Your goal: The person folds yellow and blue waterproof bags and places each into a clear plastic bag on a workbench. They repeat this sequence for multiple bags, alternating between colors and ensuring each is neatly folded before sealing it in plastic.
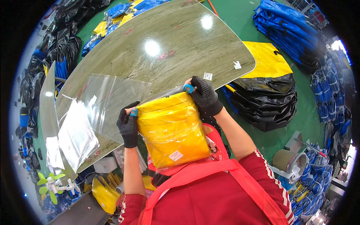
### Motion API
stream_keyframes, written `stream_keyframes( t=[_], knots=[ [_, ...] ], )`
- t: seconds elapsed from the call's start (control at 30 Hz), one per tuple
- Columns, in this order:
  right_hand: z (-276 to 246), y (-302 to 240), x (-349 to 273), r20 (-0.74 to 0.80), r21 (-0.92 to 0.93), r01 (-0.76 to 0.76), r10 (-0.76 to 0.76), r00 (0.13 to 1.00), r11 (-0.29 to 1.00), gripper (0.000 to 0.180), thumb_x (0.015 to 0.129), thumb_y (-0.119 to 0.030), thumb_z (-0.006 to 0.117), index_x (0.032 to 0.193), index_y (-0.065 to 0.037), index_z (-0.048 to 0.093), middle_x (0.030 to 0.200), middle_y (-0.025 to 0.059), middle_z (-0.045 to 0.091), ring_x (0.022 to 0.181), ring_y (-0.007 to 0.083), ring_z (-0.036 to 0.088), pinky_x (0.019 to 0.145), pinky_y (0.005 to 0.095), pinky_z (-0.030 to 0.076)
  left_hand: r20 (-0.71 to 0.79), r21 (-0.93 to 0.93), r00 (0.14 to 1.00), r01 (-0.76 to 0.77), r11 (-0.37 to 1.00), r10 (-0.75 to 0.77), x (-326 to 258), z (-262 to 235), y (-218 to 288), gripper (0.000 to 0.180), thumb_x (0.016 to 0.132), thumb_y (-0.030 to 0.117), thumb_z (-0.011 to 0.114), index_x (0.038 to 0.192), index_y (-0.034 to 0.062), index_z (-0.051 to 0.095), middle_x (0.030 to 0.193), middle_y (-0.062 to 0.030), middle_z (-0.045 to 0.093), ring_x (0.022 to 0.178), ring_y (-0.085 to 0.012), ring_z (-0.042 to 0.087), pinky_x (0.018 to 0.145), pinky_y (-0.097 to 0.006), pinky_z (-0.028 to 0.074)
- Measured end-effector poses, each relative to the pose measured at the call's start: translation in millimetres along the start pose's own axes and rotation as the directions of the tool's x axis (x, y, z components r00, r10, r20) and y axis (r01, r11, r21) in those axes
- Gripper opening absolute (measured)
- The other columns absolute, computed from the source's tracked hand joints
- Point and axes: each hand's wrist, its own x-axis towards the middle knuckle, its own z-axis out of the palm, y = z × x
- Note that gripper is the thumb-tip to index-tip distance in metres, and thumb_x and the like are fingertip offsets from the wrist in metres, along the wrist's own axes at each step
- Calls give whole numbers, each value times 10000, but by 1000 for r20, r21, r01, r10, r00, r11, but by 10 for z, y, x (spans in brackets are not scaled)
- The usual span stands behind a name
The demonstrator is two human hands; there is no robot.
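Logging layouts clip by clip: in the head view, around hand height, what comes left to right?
Whitish plastic stack, left hand, wrapped yellow package, right hand, black-and-yellow bag, blue bundles.

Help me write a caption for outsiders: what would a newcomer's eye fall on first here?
Probably the plastic-wrapped yellow bundle, near the picture's centre, held at its top corners by the left hand and right hand. Beyond it spreads the shiny wood-grained table. Right of that lies a bulky yellow-and-black bundle.
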Motion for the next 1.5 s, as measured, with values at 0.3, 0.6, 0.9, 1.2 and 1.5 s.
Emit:
stream_keyframes(
  t=[0.3, 0.6, 0.9, 1.2, 1.5],
  knots=[
    [-293, -339, 508, 186, 47, -355, 341, 921, 934, 346, 981, -337, 525, 941, -3, 605, 734, 49, 601, 695, 112, 561, 634, 271, 461, 9, 196, 995, -95, 976, 95, 274, 89, 403, 150, 951, 195, 609, 904, 52, 600, 799, 10, 556, 715, -57, 488, 641, -211, 399],
    [-459, -272, 392, 509, 145, -409, 287, 811, 901, 101, 870, -92, 668, 933, -27, 626, 866, 17, 639, 827, 119, 581, 797, 274, 485, 441, -242, 895, 50, 969, 64, 220, -76, 445, 246, 933, 252, 637, 984, 15, 595, 866, -21, 637, 826, -115, 593, 805, -265, 470],
    [-85, -197, 284, 65, -42, -57, 60, 996, 997, 117, 944, -126, 535, 1001, -24, 543, 808, 52, 591, 759, 141, 578, 706, 308, 483, 53, 191, 996, -79, 978, 70, 270, -139, 184, 286, 996, 273, 530, 991, -3, 606, 750, -31, 618, 648, -91, 552, 588, -256, 440],
    [321, 103, 1332, 276, 498, -362, 252, 928, 788, 288, 956, -328, 582, 1026, -49, 585, 824, 42, 610, 707, 123, 564, 658, 272, 477, 332, 220, 919, -295, 930, 213, 1002, 273, 1305, 325, 942, 245, 603, 1169, 12, 597, 1095, -167, 628, 1001, -292, 621, 898, -321, 470],
    [108, -131, 469, 438, 845, -505, 312, 843, 179, 467, 946, -402, 576, 1236, -39, 521, 1133, 98, 574, 1006, 190, 554, 875, 318, 472, 188, -180, 970, 185, 966, -151, 613, 524, 1564, 779, 790, 239, 795, 1415, 50, 371, 1299, -96, 518, 1162, -207, 520, 1005, -339, 429]
  ],
)
